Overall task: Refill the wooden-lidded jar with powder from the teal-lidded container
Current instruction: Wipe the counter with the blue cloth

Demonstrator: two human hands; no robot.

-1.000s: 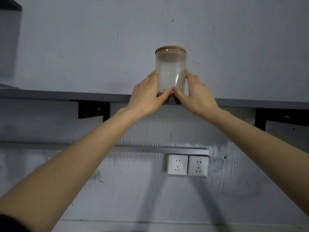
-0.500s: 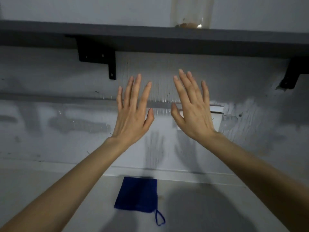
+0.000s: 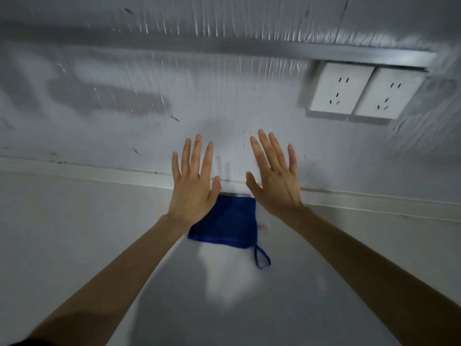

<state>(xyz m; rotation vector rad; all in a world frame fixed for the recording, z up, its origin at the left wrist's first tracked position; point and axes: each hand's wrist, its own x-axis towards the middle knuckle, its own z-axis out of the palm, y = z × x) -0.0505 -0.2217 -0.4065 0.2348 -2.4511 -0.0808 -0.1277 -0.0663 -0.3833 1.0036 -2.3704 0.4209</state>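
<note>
your left hand [image 3: 190, 188] and right hand [image 3: 275, 181] have let go of the jar and dropped from the shelf; both now hang empty, fingers spread, above the counter [image 3: 74, 233]. your view has tilted down: jar, shelf and brackets have left the frame. the blue cloth [image 3: 229, 223], at the counter's back edge, has come into view, partly behind your left hand. the sockets [image 3: 361, 92] now sit upper right.

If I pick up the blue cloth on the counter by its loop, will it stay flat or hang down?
The blue cloth looks thin and soft, lying flat on the counter, so it would probably droop and fold. Its loop is at one corner, so it would likely hang from that corner. It seems light, and should not roll or tip.
</note>
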